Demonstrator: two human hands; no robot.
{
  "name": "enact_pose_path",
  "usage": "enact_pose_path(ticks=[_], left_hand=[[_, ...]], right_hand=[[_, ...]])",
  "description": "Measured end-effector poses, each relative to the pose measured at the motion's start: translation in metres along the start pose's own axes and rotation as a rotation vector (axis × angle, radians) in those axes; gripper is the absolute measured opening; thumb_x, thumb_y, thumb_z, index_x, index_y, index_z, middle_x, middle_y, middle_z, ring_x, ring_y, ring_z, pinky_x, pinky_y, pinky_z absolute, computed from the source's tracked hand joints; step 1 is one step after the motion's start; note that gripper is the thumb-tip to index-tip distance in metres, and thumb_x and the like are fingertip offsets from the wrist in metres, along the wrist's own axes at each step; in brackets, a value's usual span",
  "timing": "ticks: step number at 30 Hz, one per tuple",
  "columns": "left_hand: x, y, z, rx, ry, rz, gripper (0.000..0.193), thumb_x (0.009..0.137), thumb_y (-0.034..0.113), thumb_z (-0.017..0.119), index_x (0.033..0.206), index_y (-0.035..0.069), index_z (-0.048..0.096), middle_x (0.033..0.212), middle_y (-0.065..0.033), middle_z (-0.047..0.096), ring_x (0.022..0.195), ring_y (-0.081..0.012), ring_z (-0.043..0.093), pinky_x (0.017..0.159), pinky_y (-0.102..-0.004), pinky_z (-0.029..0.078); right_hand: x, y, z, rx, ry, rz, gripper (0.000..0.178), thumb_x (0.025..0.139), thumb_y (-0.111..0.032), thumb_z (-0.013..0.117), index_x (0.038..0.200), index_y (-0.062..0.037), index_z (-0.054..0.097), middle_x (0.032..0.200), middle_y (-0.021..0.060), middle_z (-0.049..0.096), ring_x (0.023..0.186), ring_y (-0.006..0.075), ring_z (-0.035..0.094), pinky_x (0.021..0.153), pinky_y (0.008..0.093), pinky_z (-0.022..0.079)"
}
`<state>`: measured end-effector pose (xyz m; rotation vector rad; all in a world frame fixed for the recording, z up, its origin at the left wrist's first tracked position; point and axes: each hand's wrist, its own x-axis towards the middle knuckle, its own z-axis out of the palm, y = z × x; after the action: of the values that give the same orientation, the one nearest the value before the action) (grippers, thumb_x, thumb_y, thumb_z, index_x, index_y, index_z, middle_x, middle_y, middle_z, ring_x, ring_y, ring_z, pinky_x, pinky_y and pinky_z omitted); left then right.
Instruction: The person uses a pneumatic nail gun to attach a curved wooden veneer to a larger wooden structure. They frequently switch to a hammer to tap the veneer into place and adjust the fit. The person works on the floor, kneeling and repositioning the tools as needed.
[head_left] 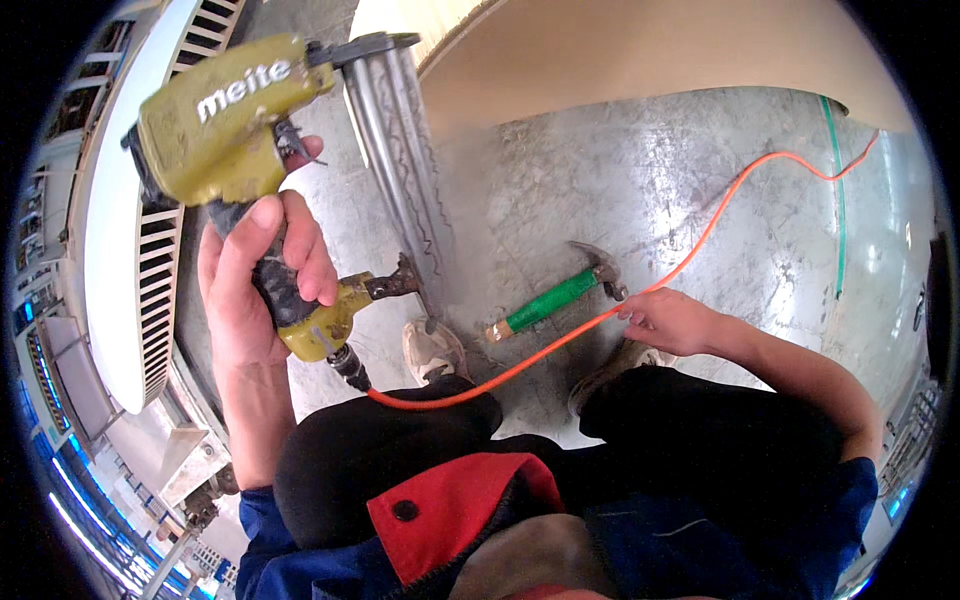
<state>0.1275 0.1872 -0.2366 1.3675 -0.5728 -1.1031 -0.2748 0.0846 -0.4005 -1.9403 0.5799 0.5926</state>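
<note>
My left hand (262, 262) is wrapped round the black grip of a yellow-green pneumatic nail gun (225, 125), raised at the left. Its long silver magazine (395, 165) points down toward the floor. An orange air hose (540, 355) runs from the fitting under the grip, across my knees and off to the far right. My right hand (668, 320) is closed at the hose, thumb and fingers pinched together beside it; the fingers partly hide the contact. Just left of that hand, a claw hammer (553, 300) with a green-wrapped handle lies on the concrete floor between my feet.
A large tan board (660, 55) stands along the far side. On the left is a long white piece with a slatted edge (160, 290). My shoes (435, 352) rest on the grey floor (500, 190), where a green line (836, 200) runs at the right.
</note>
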Motion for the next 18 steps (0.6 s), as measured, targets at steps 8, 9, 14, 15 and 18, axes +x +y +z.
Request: enact_pose_path(ticks=[8, 9, 14, 15, 18], left_hand=[[0.008, 0.018, -0.001, -0.013, -0.048, -0.052, 0.041, 0.102, 0.021, 0.052, 0.129, -0.011, 0.052, 0.068, -0.0023, 0.047, 0.051, -0.0100, 0.048, 0.047, -0.0265, 0.044], [0.008, 0.018, 0.000, -0.012, -0.053, -0.053, 0.041, 0.102, 0.021, 0.052, 0.128, -0.011, 0.053, 0.068, -0.0022, 0.047, 0.051, -0.0098, 0.048, 0.047, -0.0263, 0.044], [0.010, 0.018, 0.003, 0.009, -0.075, -0.048, 0.039, 0.103, 0.021, 0.051, 0.127, -0.010, 0.053, 0.069, -0.0015, 0.048, 0.051, -0.0087, 0.048, 0.047, -0.0254, 0.044], [0.010, 0.019, 0.004, 0.014, -0.074, -0.050, 0.040, 0.103, 0.022, 0.051, 0.127, -0.010, 0.053, 0.069, -0.0015, 0.048, 0.051, -0.0086, 0.048, 0.047, -0.0253, 0.044], [0.010, 0.020, 0.005, 0.021, -0.073, -0.052, 0.040, 0.103, 0.022, 0.051, 0.127, -0.009, 0.053, 0.069, -0.0015, 0.048, 0.051, -0.0086, 0.048, 0.047, -0.0252, 0.045]], right_hand=[[-0.007, -0.011, -0.005, 0.061, -0.059, 0.096, 0.033, 0.092, -0.026, 0.066, 0.115, -0.0013, 0.064, 0.098, 0.0176, 0.073, 0.093, 0.0360, 0.070, 0.084, 0.0452, 0.055], [-0.008, -0.009, -0.005, 0.052, -0.065, 0.090, 0.033, 0.092, -0.026, 0.066, 0.115, -0.0013, 0.064, 0.098, 0.0177, 0.073, 0.093, 0.0361, 0.070, 0.084, 0.0455, 0.055], [-0.008, -0.009, -0.004, 0.040, -0.070, 0.086, 0.034, 0.092, -0.027, 0.066, 0.114, -0.0010, 0.064, 0.098, 0.0186, 0.074, 0.093, 0.0370, 0.070, 0.084, 0.0461, 0.055], [-0.007, -0.010, -0.004, 0.050, -0.072, 0.085, 0.034, 0.092, -0.027, 0.066, 0.114, -0.0009, 0.064, 0.098, 0.0187, 0.074, 0.093, 0.0370, 0.071, 0.084, 0.0462, 0.055], [-0.008, -0.011, -0.005, 0.053, -0.074, 0.080, 0.034, 0.093, -0.027, 0.065, 0.114, -0.0007, 0.063, 0.098, 0.0189, 0.074, 0.094, 0.0372, 0.071, 0.085, 0.0463, 0.055]])
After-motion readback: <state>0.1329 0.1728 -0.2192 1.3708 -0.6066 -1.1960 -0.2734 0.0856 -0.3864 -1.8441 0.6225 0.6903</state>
